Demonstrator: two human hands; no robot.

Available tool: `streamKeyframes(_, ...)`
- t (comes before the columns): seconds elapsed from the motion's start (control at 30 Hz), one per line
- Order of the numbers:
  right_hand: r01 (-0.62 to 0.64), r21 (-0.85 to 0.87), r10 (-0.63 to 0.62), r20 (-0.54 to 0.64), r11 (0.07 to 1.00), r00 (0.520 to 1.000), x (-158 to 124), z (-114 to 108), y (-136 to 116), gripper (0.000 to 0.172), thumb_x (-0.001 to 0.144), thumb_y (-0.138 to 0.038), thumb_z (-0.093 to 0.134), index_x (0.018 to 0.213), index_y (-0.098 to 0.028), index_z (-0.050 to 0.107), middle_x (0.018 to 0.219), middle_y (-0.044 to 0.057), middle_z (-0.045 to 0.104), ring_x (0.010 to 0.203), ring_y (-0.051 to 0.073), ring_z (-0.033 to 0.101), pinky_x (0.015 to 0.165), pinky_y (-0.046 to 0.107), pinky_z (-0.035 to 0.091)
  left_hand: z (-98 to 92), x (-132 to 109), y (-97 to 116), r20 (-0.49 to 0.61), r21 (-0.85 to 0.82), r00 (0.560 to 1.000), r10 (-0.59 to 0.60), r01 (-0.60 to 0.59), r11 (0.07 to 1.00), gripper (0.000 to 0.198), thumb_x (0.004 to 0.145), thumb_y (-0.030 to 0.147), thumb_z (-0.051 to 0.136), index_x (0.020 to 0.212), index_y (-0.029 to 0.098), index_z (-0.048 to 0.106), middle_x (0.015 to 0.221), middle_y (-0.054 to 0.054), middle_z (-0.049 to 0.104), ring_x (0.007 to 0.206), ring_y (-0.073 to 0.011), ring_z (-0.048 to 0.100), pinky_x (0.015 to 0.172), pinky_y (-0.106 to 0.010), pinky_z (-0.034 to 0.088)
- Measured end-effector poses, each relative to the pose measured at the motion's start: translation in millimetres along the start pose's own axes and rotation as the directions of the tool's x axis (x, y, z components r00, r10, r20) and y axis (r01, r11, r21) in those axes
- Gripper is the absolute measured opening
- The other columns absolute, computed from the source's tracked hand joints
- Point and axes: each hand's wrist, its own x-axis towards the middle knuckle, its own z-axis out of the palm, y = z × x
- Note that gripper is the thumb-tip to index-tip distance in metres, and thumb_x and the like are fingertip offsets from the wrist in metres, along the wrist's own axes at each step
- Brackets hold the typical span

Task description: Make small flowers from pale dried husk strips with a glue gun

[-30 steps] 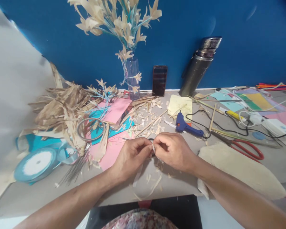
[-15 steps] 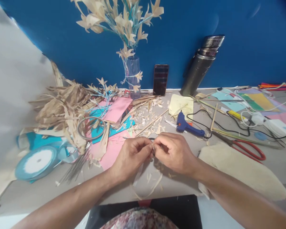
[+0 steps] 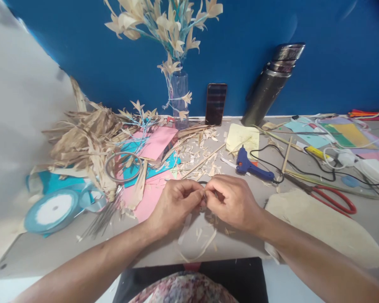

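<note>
Head view: left hand (image 3: 178, 204) and right hand (image 3: 232, 200), fingers closed, pinch small indistinct piece (image 3: 203, 203).
Far left: crumpled, papery tan husks (image 3: 82, 135).

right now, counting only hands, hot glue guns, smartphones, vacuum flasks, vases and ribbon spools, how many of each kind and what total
Hands: 2, left hand and right hand
Hot glue gun: 1
Smartphone: 1
Vacuum flask: 1
Vase: 1
Ribbon spool: 1
Total: 7
</note>
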Motion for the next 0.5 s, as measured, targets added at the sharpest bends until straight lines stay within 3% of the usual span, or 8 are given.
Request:
streamKeyframes(0.3, -0.075, 0.027, 0.075, 0.006, 0.997, 0.997, 0.1, 0.7, -2.3, 0.017, 0.076, -0.009, 0.054, 0.063, -0.018, 0.057, 0.059, -0.002, 0.056, 0.054, 0.01, 0.045, 0.055, 0.025, 0.03, 1.3, 0.5, 0.3, -0.002, -0.115, 1.0, -0.03, 0.03, 0.993, 0.018, 0.08, 0.021, 0.059, 0.069, 0.011, 0.07, 0.058, -0.003, 0.066, 0.053, -0.0118, 0.057, 0.054, -0.021, 0.045)
streamKeyframes(0.5, -0.064, 0.0, 0.064, 0.017, 0.998, 0.998, -0.9, 0.6, -1.5, 0.017, 0.077, -0.009, 0.054, 0.062, -0.018, 0.055, 0.06, -0.001, 0.057, 0.055, 0.011, 0.046, 0.055, 0.025, 0.029, 1.8, -0.4, 2.2, -0.004, -0.085, 1.0, -0.02, 0.02, 0.996, 0.017, 0.078, 0.022, 0.061, 0.07, 0.011, 0.071, 0.055, -0.002, 0.063, 0.052, -0.011, 0.055, 0.052, -0.02, 0.043)
